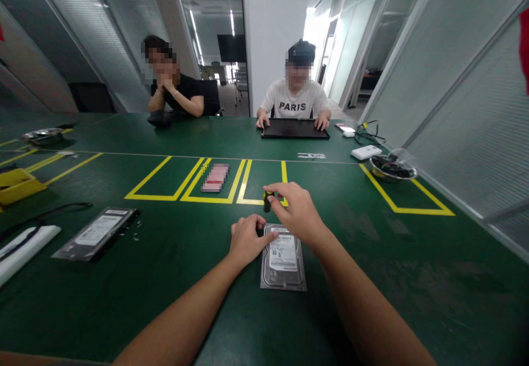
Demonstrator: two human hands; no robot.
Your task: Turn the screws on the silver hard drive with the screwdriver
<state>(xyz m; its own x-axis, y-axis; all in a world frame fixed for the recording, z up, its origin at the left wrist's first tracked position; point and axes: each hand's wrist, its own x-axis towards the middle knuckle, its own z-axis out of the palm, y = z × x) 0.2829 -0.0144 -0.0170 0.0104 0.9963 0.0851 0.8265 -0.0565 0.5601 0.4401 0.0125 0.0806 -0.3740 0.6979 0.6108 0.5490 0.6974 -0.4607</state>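
A silver hard drive (283, 260) with a white label lies flat on the green table (372, 278) in front of me. My left hand (247, 239) rests at its upper left corner, fingers curled, thumb pressing on the drive's edge. My right hand (298, 210) hovers over the drive's far end, pinched on a small black and yellow tool (268, 200), likely a screwdriver handle.
A second hard drive (97, 232) with loose screws beside it lies to the left. A pink card (215, 178) sits inside yellow tape boxes. A metal bowl (392, 167) stands right, a yellow tray (16, 184) far left. Two people sit opposite, one behind a black board (295, 129).
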